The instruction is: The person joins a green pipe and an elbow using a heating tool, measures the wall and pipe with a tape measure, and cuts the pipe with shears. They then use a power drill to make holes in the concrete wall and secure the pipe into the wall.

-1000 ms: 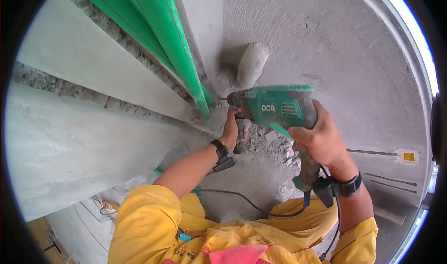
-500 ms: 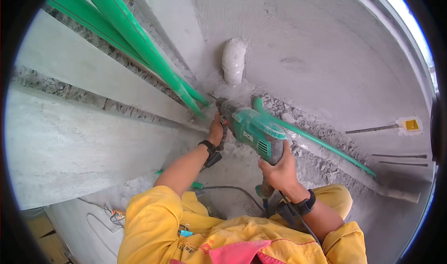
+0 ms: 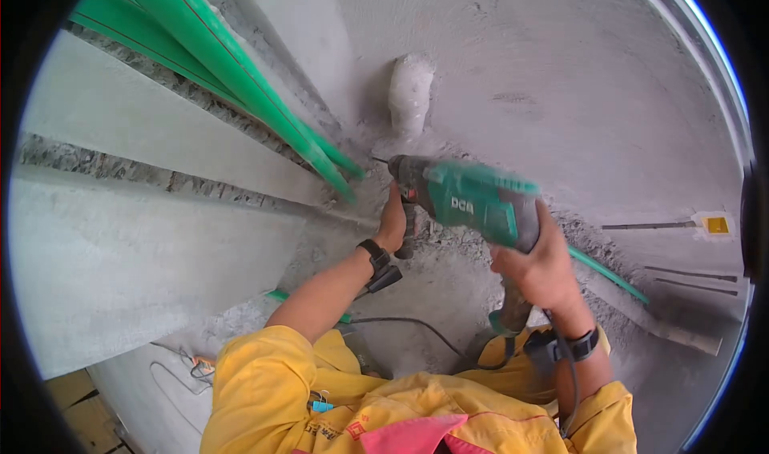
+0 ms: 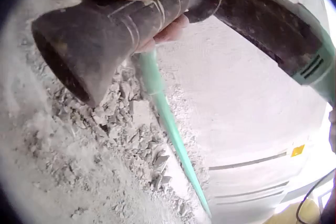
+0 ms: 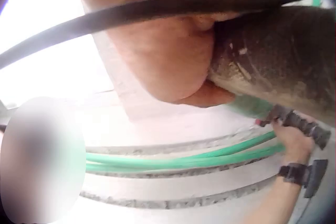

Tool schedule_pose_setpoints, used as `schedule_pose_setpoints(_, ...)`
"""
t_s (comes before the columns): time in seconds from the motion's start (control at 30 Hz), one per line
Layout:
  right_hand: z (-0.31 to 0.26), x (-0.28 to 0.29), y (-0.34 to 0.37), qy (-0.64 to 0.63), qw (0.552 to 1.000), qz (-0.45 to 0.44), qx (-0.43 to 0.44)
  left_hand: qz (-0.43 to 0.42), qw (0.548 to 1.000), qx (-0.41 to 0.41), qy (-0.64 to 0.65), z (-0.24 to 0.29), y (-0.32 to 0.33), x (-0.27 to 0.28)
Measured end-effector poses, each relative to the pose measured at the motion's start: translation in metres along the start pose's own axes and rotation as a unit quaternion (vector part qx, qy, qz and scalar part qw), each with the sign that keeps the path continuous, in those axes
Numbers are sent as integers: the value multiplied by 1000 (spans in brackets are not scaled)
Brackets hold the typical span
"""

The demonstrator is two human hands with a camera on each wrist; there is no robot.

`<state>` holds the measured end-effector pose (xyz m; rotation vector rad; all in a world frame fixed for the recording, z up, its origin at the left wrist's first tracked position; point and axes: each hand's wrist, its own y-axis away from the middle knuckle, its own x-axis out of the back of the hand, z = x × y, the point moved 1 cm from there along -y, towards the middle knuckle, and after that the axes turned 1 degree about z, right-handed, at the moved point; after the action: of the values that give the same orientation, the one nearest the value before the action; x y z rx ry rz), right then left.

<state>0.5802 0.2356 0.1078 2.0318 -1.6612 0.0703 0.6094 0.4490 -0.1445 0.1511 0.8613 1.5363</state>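
A green and black DCA rotary hammer drill [image 3: 481, 201] is held in both hands, blurred at its rear. Its thin bit [image 3: 380, 160] points left at the wall corner, close by the lower ends of two green pipes [image 3: 264, 105]. My left hand [image 3: 392, 223] grips the side handle near the drill's nose; in the left wrist view that dark, flared side handle [image 4: 100, 40] shows under the fingers. The right hand [image 3: 549, 266] is wrapped round the rear grip, whose dusty dark surface [image 5: 273, 61] fills one side of the right wrist view.
A pale, dust-covered pipe stub [image 3: 411, 93] stands above the drill. Broken rubble [image 4: 131, 119] lies along a green pipe [image 4: 176, 134] at the wall's foot. The drill's black cable [image 3: 424, 330] crosses the floor near the knees. Chiselled grooves [image 3: 160, 177] run along the left wall.
The drill's rear swung down and left towards the body, then back up and right with my right hand. Both hands have kept their grip, and the head view has shifted.
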Motion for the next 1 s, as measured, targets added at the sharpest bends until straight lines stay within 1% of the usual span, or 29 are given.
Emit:
schedule_pose_setpoints(0.07,-45,-3,-21,16,1000,-26,-9,-8,998,22,54,19,2,-4)
schedule_pose_setpoints(0.1,-63,-7,-33,33,998,-47,-15,-3,998,24,57,28,2,-5)
schedule_pose_setpoints(0.13,-76,-11,-44,33,998,-53,-20,14,995,53,85,33,1,-5)
schedule_pose_setpoints(0.17,-87,-15,-54,50,997,-50,0,29,990,84,111,39,-1,-5)
schedule_pose_setpoints(0.2,-95,-16,-63,67,996,-47,20,30,989,89,114,44,-6,-5)
schedule_pose_setpoints(0.27,-109,-14,-82,74,995,-63,21,43,978,126,161,48,-12,-5)
schedule_pose_setpoints(0.3,-113,-12,-89,79,993,-76,33,40,978,130,161,51,-14,-6)
schedule_pose_setpoints(0.37,-113,-9,-98,79,994,-73,25,56,973,153,162,57,-15,-6)
schedule_pose_setpoints(0.43,-111,-5,-99,76,995,-67,23,53,975,151,155,58,-16,-8)
schedule_pose_setpoints(0.5,-103,-2,-90,51,995,-79,-20,51,976,152,148,53,-16,-7)
schedule_pose_setpoints(0.57,-83,-5,-76,43,997,-60,-29,63,983,127,120,43,-15,-2)
schedule_pose_setpoints(0.6,-72,-9,-65,32,998,-45,-37,62,982,128,121,33,-16,3)
schedule_pose_setpoints(0.63,-62,-14,-54,10,998,-40,-42,56,988,104,96,25,-18,9)
schedule_pose_setpoints(0.67,-40,-21,-42,8,998,-41,-41,51,993,80,69,18,-18,15)
schedule_pose_setpoints(0.7,-12,-30,-31,32,999,10,23,63,992,81,79,15,-13,17)
schedule_pose_setpoints(0.73,9,-38,-21,39,997,38,57,64,992,78,75,12,-11,20)
schedule_pose_setpoints(0.77,30,-45,-11,49,993,66,90,63,997,32,29,5,-11,26)
schedule_pose_setpoints(0.8,46,-52,0,21,994,72,81,60,998,-14,-17,-1,-12,31)
schedule_pose_setpoints(0.83,54,-56,9,5,994,75,78,59,998,-15,-22,-5,-13,36)
schedule_pose_setpoints(0.87,63,-60,18,-12,994,78,74,64,996,-15,-68,-7,-13,43)
schedule_pose_setpoints(0.9,68,-62,26,-100,992,70,20,69,991,-14,-114,-10,-15,50)
schedule_pose_setpoints(0.93,74,-64,32,-189,979,62,-34,67,990,-15,-123,-17,-21,59)
schedule_pose_setpoints(0.97,87,-65,36,-235,967,60,-73,117,961,-89,-233,-25,-28,69)
schedule_pose_setpoints(1.0,99,-65,40,-241,966,67,-71,162,914,-163,-335,-26,-31,71)
